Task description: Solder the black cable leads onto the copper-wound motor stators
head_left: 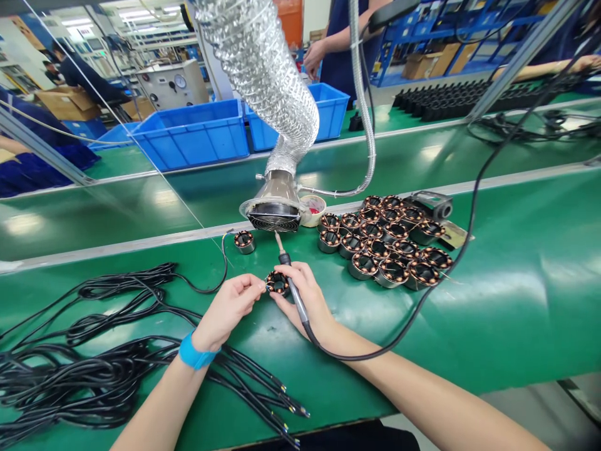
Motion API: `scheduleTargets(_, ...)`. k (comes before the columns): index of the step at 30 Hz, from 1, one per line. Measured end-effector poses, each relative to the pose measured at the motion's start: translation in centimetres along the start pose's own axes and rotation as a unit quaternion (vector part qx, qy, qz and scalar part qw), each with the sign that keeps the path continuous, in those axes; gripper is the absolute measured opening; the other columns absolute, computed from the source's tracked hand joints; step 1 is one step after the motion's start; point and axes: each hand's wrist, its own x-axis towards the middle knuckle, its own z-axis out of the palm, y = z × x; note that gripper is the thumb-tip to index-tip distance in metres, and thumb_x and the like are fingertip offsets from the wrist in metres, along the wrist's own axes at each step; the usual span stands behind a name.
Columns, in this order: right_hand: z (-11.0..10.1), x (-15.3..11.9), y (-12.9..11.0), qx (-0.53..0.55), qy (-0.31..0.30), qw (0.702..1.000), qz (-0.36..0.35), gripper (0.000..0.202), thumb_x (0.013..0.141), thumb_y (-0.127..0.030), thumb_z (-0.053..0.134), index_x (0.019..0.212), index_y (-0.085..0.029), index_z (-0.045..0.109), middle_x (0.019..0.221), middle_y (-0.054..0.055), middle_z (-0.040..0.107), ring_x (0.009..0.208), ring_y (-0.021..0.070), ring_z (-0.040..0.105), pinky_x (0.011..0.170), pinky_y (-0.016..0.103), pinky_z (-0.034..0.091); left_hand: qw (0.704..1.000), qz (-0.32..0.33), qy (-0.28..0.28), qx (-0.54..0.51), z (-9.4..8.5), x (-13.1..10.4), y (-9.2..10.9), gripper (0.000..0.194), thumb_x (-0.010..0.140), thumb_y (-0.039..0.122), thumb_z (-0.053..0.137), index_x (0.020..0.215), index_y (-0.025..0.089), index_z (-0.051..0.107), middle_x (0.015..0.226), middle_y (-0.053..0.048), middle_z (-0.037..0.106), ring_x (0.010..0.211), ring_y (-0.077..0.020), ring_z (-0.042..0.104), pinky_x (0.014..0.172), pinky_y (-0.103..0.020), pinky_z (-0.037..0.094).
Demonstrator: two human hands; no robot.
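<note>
My right hand (312,300) is closed around a soldering iron (295,291), its tip pointing away from me toward the fan hood. The thumb and fingers of that hand also steady a motor stator (277,283) with copper windings on the bench. My left hand (235,307), with a blue wristband (195,352), pinches a thin wire at the stator's left side; the fingers hide most of it. Another stator (244,242) stands alone, beside a black cable (211,289) with its bare end raised.
Several stators (375,248) stand grouped at the right. Bundled black cables (94,376) cover the left of the green bench (516,300). A fume extractor (273,210) hangs ahead, near a small round tub (312,213). Blue bins (197,134) and co-workers are beyond.
</note>
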Motion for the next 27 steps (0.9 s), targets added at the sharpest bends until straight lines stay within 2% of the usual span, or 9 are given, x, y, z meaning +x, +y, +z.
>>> scheduleTargets(5, -0.3, 0.3, -0.3, -0.011, 0.007, 1.0, -0.003, 0.058, 0.081, -0.017, 0.072, 0.133, -0.029, 0.049, 0.12, 0.007, 0.051, 0.105, 0.0202, 0.061, 0.093, 0.037, 0.054, 0.998, 0.026, 0.028, 0.041, 0.2, 0.0, -0.2, 0.037, 0.084, 0.05, 0.066, 0.077, 0.015, 0.057, 0.063, 0.006, 0.039, 0.048, -0.0046, 0.026, 0.045, -0.021, 0.017)
scheduleTargets(7, -0.7, 0.5, -0.8, -0.017, 0.028, 0.999, -0.009, 0.056, 0.082, -0.021, 0.073, 0.133, -0.028, 0.05, 0.119, 0.008, 0.054, 0.104, 0.0207, 0.061, 0.093, 0.038, 0.054, 0.998, 0.031, 0.035, 0.05, 0.2, 0.1, -0.3, 0.037, 0.084, 0.05, 0.066, 0.077, 0.016, 0.057, 0.063, 0.006, 0.039, 0.049, -0.0052, 0.027, 0.045, -0.021, 0.018)
scheduleTargets(9, -1.4, 0.7, -1.5, -0.009, 0.065, 0.998, -0.025, 0.045, 0.087, -0.021, 0.068, 0.13, -0.027, 0.054, 0.111, 0.007, 0.059, 0.096, 0.0189, 0.063, 0.089, 0.036, 0.054, 0.997, 0.034, 0.041, 0.061, 0.2, 0.1, -0.3, 0.037, 0.084, 0.051, 0.065, 0.077, 0.016, 0.057, 0.063, 0.006, 0.039, 0.049, -0.0057, 0.028, 0.045, -0.021, 0.019)
scheduleTargets(12, -2.5, 0.8, -2.8, 0.01, 0.123, 0.991, -0.059, 0.022, 0.092, -0.015, 0.057, 0.111, -0.024, 0.062, 0.09, 0.002, 0.066, 0.076, 0.0148, 0.064, 0.074, 0.03, 0.054, 0.995, 0.035, 0.052, 0.073, 0.2, 0.1, -0.2, 0.037, 0.084, 0.051, 0.065, 0.078, 0.015, 0.058, 0.062, 0.005, 0.038, 0.05, -0.0062, 0.027, 0.046, -0.022, 0.018)
scheduleTargets(15, -3.3, 0.7, -3.9, 0.015, 0.147, 0.985, -0.086, 0.017, 0.091, -0.012, 0.052, 0.091, -0.023, 0.064, 0.076, -0.001, 0.069, 0.066, 0.014, 0.064, 0.066, 0.029, 0.051, 0.994, 0.038, 0.061, 0.08, 0.4, 0.0, -0.2, 0.038, 0.085, 0.051, 0.064, 0.078, 0.015, 0.058, 0.062, 0.006, 0.038, 0.05, -0.0064, 0.026, 0.046, -0.022, 0.017)
scheduleTargets(21, -3.5, 0.5, -4.5, 0.03, 0.151, 0.979, -0.136, 0.02, 0.087, -0.01, 0.047, 0.08, -0.021, 0.063, 0.066, -0.002, 0.068, 0.054, 0.0124, 0.061, 0.058, 0.028, 0.047, 0.993, 0.043, 0.066, 0.084, 0.6, 0.0, 0.0, 0.039, 0.084, 0.052, 0.064, 0.077, 0.015, 0.057, 0.061, 0.006, 0.037, 0.051, -0.0067, 0.025, 0.046, -0.022, 0.018)
scheduleTargets(27, -3.4, 0.6, -4.6, 0.023, 0.126, 0.985, -0.117, 0.02, 0.089, -0.011, 0.048, 0.079, -0.019, 0.064, 0.065, -0.001, 0.068, 0.056, 0.0123, 0.063, 0.059, 0.026, 0.049, 0.994, 0.042, 0.066, 0.082, 0.7, 0.0, -0.1, 0.039, 0.084, 0.053, 0.064, 0.078, 0.014, 0.057, 0.06, 0.006, 0.036, 0.05, -0.0066, 0.024, 0.046, -0.022, 0.017)
